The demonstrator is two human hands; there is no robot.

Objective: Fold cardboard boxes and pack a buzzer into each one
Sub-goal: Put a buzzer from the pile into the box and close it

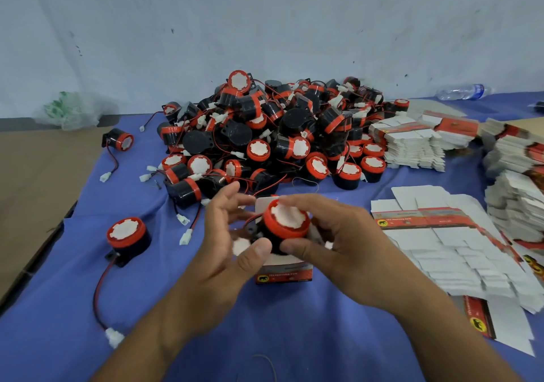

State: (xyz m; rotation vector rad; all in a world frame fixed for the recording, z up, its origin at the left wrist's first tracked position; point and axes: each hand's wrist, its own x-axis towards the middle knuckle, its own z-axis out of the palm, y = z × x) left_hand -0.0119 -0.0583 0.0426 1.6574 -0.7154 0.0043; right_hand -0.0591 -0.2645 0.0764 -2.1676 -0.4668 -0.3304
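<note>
— Step in hand?
— Packing, by judgement. Found one buzzer (287,222) raised between both hands, directly above a folded box (283,272) standing on the blue cloth (265,331). Not yet inside.
— State of the grips?
— Left hand (232,243): curled about the black body from the left, thumb pressed low on the front, upper fingers loosely spread behind. Right hand (332,243): curled about the right side, thumb under the red cap, fingertips over the top rim. Both holding the same buzzer. Cannot tell whether also gripping the lead and white plug; blurred there.
— Box condition?
— Erected, apparently open at the top, with what looks like a white flap upright behind the buzzer. Mostly hidden under the hands.
— Requirements for the next move?
— Probably: aligning the black body with the opening, lowering squarely, tucking the lead in alongside, then closing the top flap. Risk of snagging the mounting tab or lead on the rim, and of tipping the light box, left unsteadied.
— Supplies?
— Ample. Large pile of buzzers (265,137) just behind; flat box blanks (441,243) fanned to the right; further stacks (412,143) beyond. One loose buzzer (126,237) lying to the left, well apart from the pile.
— Progress overall?
— Early, judging by the stock unpacked. No finished boxes seen.
</note>
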